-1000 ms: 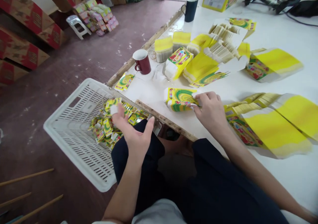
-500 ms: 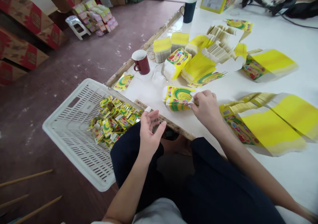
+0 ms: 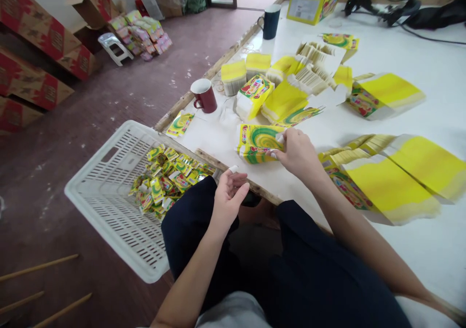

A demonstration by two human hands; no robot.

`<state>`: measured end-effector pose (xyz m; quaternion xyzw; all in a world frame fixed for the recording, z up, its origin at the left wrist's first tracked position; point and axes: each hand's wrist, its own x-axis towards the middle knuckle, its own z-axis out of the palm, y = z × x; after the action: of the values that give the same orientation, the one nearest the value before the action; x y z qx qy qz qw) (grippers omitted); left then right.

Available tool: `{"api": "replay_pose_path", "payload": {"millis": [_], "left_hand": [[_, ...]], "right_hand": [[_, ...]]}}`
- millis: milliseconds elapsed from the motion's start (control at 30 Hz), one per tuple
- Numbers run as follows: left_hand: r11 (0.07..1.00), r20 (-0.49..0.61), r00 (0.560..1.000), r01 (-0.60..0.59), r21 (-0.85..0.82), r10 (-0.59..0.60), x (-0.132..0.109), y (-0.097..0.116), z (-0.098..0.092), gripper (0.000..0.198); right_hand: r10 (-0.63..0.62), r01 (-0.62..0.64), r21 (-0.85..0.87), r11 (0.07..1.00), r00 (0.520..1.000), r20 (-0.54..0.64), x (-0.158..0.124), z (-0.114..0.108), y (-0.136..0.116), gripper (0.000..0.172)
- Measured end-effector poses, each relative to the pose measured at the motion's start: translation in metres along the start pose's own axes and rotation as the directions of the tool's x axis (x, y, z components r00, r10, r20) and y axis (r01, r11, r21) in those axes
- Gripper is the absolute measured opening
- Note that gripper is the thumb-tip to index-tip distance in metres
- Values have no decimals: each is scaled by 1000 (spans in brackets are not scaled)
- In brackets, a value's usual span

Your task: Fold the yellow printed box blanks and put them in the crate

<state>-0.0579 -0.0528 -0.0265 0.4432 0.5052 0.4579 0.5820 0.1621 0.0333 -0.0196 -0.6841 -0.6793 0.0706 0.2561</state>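
Note:
My right hand (image 3: 299, 154) pinches the right end of a yellow and green printed carton (image 3: 257, 142) on the table near its front edge. White shows on the thumb and at the carton's end; whether the carton is one box or several flat ones together, I cannot tell. In front of the table edge, over my lap, my left hand (image 3: 230, 197) is held palm inward with its fingers loosely bent and apart, holding nothing. A white cover wraps one of its fingertips. Left of it stands a white plastic basket (image 3: 109, 192) with many small yellow packets (image 3: 156, 185) inside.
Yellow carton stacks (image 3: 389, 187) lie right of my forearm, and more cartons (image 3: 287, 97) lie behind. A red mug (image 3: 204, 96) and a dark blue mug (image 3: 271, 22) stand along the wooden table edge. Red-brown boxes (image 3: 40, 22) are piled on the floor at left.
My left hand has moved a little right and lower. My right hand stays at the carton, its fingers slightly shifted along the end. The whole view has shifted slightly.

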Motion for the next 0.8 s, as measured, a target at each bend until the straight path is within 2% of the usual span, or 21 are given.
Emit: {"api": "replay_pose_path", "payload": {"millis": [133,200,267,333,367,400,467,533,600,667,800], "left_hand": [[997,67,997,47,-67,-42,2,-4,2,65],[983,91,995,57,-176,-41,5,-2,7,73],[953,43,999,36,-302,-24,8,3,15,76],[932,-85,996,-35,-361,5,10,9,23,72],[931,-162,986,-93,-354,37,10,11,27,70],[932,-236,968,-159,-326,83,10,13,29,67],[926,-333,922,-286,-247,196,7,13,31,64],[917,-352,892,-359,-174,282,4,12,30,65],[920,-313,896,-369,-133,314,2,11,27,66],[927,-268,917,-343,-150,296,1,13,24,63],[881,-291,937,-294,-370,191,3,25,23,57]], "right_hand": [[59,-54,131,990,998,-28,-10,-18,-15,23],[13,-9,223,975,1000,-16,-18,-29,-28,21],[-137,96,359,928,986,91,-28,-37,-43,17],[-323,169,510,844,918,231,-37,-42,-56,13],[-386,167,574,802,878,284,-40,-43,-60,13],[-419,144,626,766,850,318,-42,-43,-63,14],[-422,62,704,707,836,350,-46,-40,-65,15],[-423,-38,788,614,828,369,-47,-36,-62,18],[-460,-142,858,494,794,397,-47,-31,-59,24],[-499,-236,882,408,752,432,-48,-27,-58,29],[-579,-270,875,402,666,471,-49,-25,-63,31]]}}
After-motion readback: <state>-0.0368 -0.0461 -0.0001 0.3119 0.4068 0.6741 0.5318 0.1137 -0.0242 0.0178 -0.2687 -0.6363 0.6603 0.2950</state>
